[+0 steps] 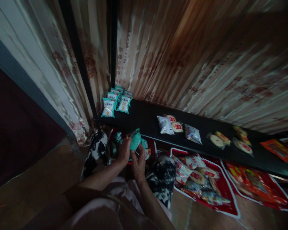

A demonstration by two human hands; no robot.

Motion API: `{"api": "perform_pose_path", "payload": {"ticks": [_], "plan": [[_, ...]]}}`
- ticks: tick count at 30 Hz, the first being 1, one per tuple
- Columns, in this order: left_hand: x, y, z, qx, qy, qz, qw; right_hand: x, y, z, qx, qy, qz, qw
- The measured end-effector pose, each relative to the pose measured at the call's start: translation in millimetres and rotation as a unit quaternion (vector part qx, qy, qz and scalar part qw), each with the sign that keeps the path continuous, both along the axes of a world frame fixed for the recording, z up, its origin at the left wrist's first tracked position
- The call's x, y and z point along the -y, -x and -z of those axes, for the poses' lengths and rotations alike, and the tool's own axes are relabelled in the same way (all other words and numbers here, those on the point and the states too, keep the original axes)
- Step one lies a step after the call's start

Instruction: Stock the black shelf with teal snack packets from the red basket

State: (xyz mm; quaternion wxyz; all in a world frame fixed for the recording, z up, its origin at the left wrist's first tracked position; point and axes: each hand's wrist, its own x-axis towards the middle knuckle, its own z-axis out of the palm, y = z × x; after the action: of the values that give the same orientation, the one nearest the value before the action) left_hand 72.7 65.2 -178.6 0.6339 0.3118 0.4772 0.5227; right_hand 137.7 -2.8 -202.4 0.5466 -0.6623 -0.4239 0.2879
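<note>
Teal snack bag (pixel 135 140) is tilting between left hand (pixel 124 149) and right hand (pixel 139 162), over a red basket (pixel 155 148). Far end is showing; near end is partly hiding behind the hands. Print isn't reading clearly.

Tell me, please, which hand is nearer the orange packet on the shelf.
Right: the right hand is left of the orange packet; the left hand is farther left.

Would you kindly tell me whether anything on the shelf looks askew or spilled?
I see no spill, but toward the right of the shelf the orange packet looks slightly askew, lying at a slant to the front edge.
</note>
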Motion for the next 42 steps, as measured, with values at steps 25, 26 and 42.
{"api": "perform_pose_path", "payload": {"ticks": [25, 26, 42], "plan": [[0.3, 12.7, 20.2, -0.049, 0.039, 0.096, 0.993, -5.7, -7.8, 1.2, -0.108, 0.088, 0.042, 0.989], [0.5, 13.7, 19.1, -0.048, 0.037, 0.108, 0.992, -6.3, -7.5, 0.2, -0.111, 0.089, 0.037, 0.989], [-6.5, 25.5, 5.9, -0.116, 0.054, 0.038, 0.991, -23.4, -16.7, 4.5, -0.074, 0.092, -0.024, 0.993]]}}
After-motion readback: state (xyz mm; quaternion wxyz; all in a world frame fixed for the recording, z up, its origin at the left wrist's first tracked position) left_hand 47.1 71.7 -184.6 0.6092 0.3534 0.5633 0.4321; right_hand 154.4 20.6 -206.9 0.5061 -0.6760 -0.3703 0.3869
